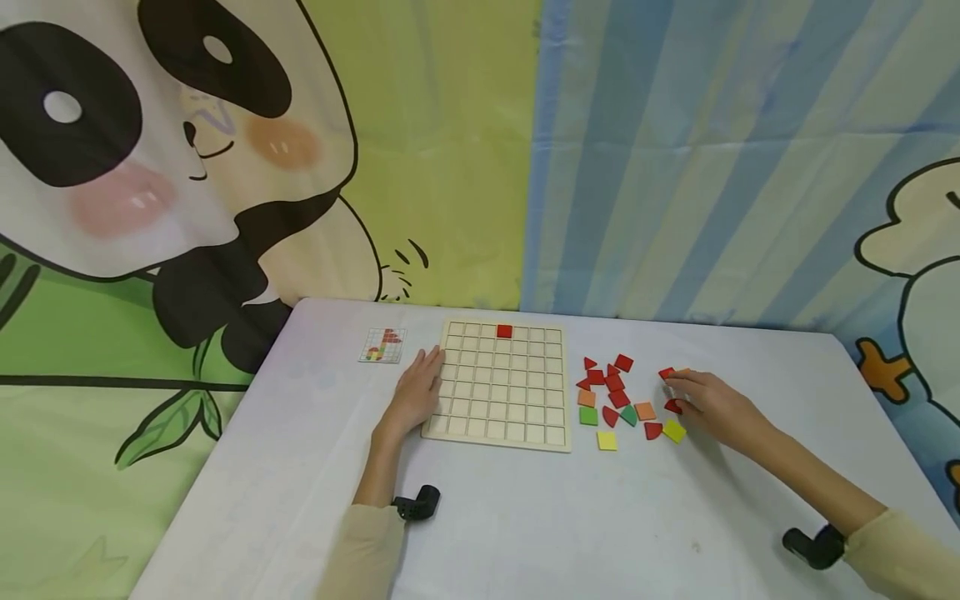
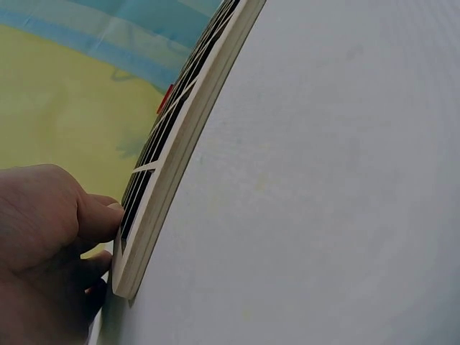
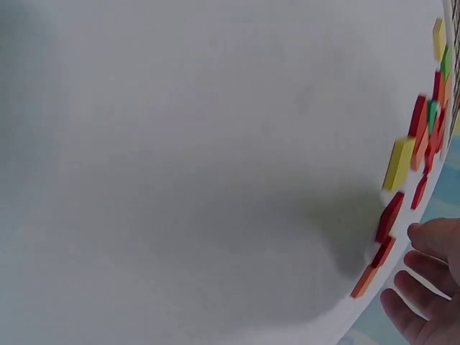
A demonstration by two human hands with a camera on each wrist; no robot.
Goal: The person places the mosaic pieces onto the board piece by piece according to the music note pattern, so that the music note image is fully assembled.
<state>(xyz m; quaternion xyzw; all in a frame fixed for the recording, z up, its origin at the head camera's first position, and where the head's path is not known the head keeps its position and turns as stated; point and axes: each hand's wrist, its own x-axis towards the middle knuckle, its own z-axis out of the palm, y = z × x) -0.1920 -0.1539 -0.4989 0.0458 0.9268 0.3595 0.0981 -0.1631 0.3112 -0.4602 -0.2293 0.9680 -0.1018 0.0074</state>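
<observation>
The left hand (image 1: 418, 392) lay at the left edge of the board (image 1: 497, 411), its fingers fairly straight and touching the rim. The right hand (image 1: 718, 408) was well apart from it, above the far right of the loose pieces (image 1: 615, 382), its fingers loosely bent with a gap between them and the thumb. Nothing showed in that hand; whether a fingertip touched a piece, one could not tell.

The board sat flat on the table (image 1: 540, 517), and one red square (image 1: 505, 332) lay in its top row, near the middle. The pieces were spread between the board and the right hand: mostly red, some of them touching, with orange, green and yellow ones among them. A yellow square (image 1: 607, 441) lay nearest the person, while another yellow (image 1: 674, 431) lay just beside a red piece (image 1: 653, 430), near the right thumb.

To the left of the board, beyond the left hand, was a small card (image 1: 382, 345) with a coloured pattern on a grid. Behind the table hung a cloth (image 1: 675, 167) with stripes and a panda (image 1: 300, 150)
</observation>
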